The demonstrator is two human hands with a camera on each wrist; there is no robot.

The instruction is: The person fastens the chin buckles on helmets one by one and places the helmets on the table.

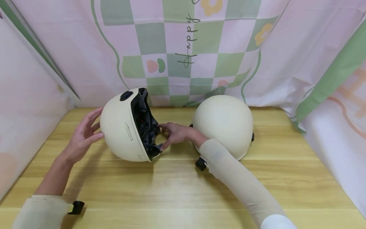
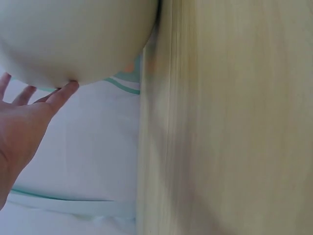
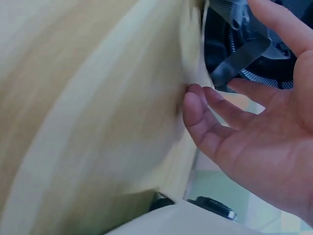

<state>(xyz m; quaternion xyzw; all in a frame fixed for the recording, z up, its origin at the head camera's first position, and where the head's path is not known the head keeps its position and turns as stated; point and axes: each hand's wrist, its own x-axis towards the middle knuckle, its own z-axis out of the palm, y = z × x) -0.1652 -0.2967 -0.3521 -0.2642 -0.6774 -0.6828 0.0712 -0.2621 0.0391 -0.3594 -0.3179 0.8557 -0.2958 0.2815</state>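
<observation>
On the left of the head view, a cream helmet [image 1: 120, 130] is tipped on its side, its dark padded opening facing right. My left hand [image 1: 85, 133] touches the rounded crown with spread fingertips; the left wrist view shows those fingers [image 2: 61, 95] against the smooth shell [image 2: 78, 39]. At the opening is my right hand [image 1: 177, 133], thumb and fingers apart near the lower rim. In the right wrist view, the right hand's fingers [image 3: 200, 115] bend loosely beside the black lining and straps [image 3: 244, 58]. Whether they touch the lining cannot be told.
A second cream helmet [image 1: 226, 124] sits crown up on the wooden table [image 1: 171, 190], partly behind my right forearm. Patterned curtains [image 1: 177, 73] hang along the back and both sides. Black wrist devices [image 1: 76, 207] are on both forearms.
</observation>
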